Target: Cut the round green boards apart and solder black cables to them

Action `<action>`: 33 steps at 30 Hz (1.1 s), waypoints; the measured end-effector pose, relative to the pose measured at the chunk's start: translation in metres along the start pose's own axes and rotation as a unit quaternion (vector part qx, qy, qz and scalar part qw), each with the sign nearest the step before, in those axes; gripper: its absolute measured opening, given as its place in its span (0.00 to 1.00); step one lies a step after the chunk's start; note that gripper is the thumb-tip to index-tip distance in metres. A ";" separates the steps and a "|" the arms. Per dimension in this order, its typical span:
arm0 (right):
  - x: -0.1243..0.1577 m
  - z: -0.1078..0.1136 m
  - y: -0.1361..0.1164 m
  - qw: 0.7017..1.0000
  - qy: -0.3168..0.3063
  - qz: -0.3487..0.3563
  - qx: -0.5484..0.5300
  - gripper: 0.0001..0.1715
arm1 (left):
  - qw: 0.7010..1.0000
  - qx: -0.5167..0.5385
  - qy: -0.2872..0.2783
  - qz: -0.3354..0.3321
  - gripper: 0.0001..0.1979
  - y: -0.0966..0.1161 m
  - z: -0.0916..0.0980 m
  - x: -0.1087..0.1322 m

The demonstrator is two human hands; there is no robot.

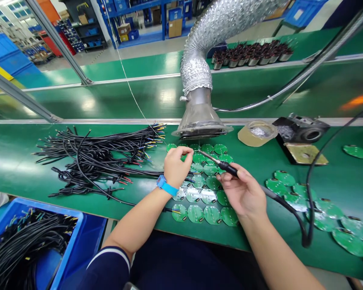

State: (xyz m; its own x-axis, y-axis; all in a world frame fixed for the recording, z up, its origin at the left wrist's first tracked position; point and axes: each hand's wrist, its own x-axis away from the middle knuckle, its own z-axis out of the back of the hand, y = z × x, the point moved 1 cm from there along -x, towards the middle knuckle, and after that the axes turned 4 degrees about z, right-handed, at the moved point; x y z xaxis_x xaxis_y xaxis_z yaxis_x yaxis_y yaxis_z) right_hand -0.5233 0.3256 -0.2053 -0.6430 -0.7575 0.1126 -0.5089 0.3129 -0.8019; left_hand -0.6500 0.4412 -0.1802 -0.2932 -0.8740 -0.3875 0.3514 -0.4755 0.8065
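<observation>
My right hand (245, 193) is wrapped round the black handle of a soldering iron (226, 166), its metal tip pointing up and left over the boards. My left hand (177, 165), with a blue watch (166, 185) on the wrist, pinches thin solder wire (127, 78) that hangs down from above. The fingertips are close to the iron's tip, at the back rows of round green circuit boards (195, 214). Black cables (145, 172) run from the left to some boards, their coloured ends lying on them. My left hand partly covers several boards.
A fume extraction hood (201, 117) hangs just behind the boards. Bundled black cables (90, 149) lie left; a blue bin (80, 225) holds more. At right are a yellowish tub (257, 135), a soldering iron stand (305, 131), loose round boards (347, 241) and the iron's cord (310, 201).
</observation>
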 end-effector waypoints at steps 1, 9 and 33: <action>0.000 0.000 0.000 1.000 0.002 -0.004 0.000 0.10 | 1.000 -0.001 0.001 0.000 0.04 0.000 0.000 0.000; 0.001 -0.001 -0.001 1.000 0.008 -0.015 0.003 0.11 | 1.000 -0.017 0.006 -0.022 0.04 -0.002 -0.002 -0.001; 0.001 0.003 0.000 0.999 0.007 0.051 0.001 0.11 | 0.977 0.109 0.126 -0.130 0.02 0.066 0.058 -0.043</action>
State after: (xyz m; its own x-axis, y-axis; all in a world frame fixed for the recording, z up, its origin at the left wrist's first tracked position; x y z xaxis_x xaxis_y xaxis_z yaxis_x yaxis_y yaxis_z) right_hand -0.5222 0.3230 -0.2069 -0.6996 -0.7136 0.0374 -0.4391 0.3880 -0.8104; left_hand -0.6654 0.4527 -0.0844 -0.1105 -0.7359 -0.6680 0.0887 -0.6767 0.7309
